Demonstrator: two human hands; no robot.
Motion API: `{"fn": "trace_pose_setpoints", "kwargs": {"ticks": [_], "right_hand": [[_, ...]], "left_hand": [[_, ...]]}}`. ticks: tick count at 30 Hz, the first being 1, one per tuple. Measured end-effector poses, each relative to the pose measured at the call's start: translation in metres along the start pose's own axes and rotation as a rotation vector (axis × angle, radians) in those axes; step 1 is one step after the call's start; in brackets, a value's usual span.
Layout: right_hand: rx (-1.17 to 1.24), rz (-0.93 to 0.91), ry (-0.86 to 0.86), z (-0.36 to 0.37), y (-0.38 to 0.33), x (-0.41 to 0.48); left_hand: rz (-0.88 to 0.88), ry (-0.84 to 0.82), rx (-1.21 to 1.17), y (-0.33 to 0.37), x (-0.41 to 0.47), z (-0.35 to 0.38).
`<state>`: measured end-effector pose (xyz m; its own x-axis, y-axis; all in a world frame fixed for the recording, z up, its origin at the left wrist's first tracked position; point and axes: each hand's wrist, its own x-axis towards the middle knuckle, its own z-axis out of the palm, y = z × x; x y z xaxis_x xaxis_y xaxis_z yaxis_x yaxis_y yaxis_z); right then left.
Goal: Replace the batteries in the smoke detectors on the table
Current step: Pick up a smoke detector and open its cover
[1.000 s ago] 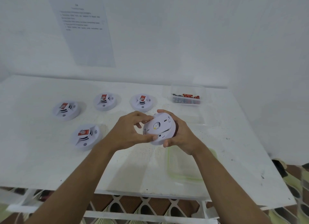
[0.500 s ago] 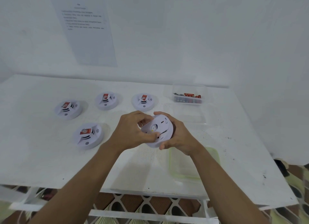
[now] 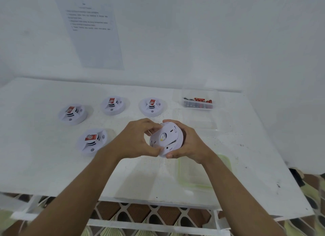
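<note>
The left hand (image 3: pixel 135 139) and right hand (image 3: pixel 190 144) are together above the middle of the table (image 3: pixel 44 165), both clamped on one held detector (image 3: pixel 166 139) that is lifted clear of the surface. The left hand's curled fingers grip the rim from 9 o'clock, with the thumb down at about 7. The right hand cups the body from 3 o'clock, its fingers wrapped behind and its thumb at the lower edge.

The detector is a disc and has no true long axis. It is tilted up so that its flat back plate faces the person, and a dark seam crosses the lower part of that plate, roughly from 7 towards 3. Both hands are equally near, so opening the back is probably a twist or prise, the left working the plate while the right steadies the body.

From the hands, four more smoke detectors lie face up on the table: the far-left detector (image 3: pixel 73 113) at 10 o'clock, the near-left detector (image 3: pixel 92 141) at 9, the middle detector (image 3: pixel 113 105) at 11 and the nearest-back detector (image 3: pixel 152 106) at 12. The battery box (image 3: pixel 198 103) sits at 1 o'clock, nearer the right hand. A green-rimmed tray (image 3: pixel 226 165) lies at 4 o'clock.
</note>
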<state>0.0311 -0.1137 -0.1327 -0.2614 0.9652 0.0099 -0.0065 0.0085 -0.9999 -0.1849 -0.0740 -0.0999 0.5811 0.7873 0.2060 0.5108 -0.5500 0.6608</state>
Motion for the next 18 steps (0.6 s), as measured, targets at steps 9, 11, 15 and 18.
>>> {"fn": "trace_pose_setpoints", "kwargs": {"ticks": [9,11,15,18], "right_hand": [[-0.076,-0.033,-0.004,0.0002,-0.004,0.0014],[-0.065,-0.032,0.002,-0.0011,-0.0064,0.0011],[-0.064,-0.029,0.003,0.0008,-0.0095,0.0019],[-0.054,-0.018,0.007,0.0034,-0.009,0.0019]], "left_hand": [[0.038,0.096,-0.001,0.0042,0.0019,0.0051],[0.056,0.094,-0.035,0.0042,0.0026,0.0038],[0.055,0.133,-0.096,0.004,0.0034,0.0044],[0.071,0.198,-0.094,0.0019,0.0018,0.0106]]}}
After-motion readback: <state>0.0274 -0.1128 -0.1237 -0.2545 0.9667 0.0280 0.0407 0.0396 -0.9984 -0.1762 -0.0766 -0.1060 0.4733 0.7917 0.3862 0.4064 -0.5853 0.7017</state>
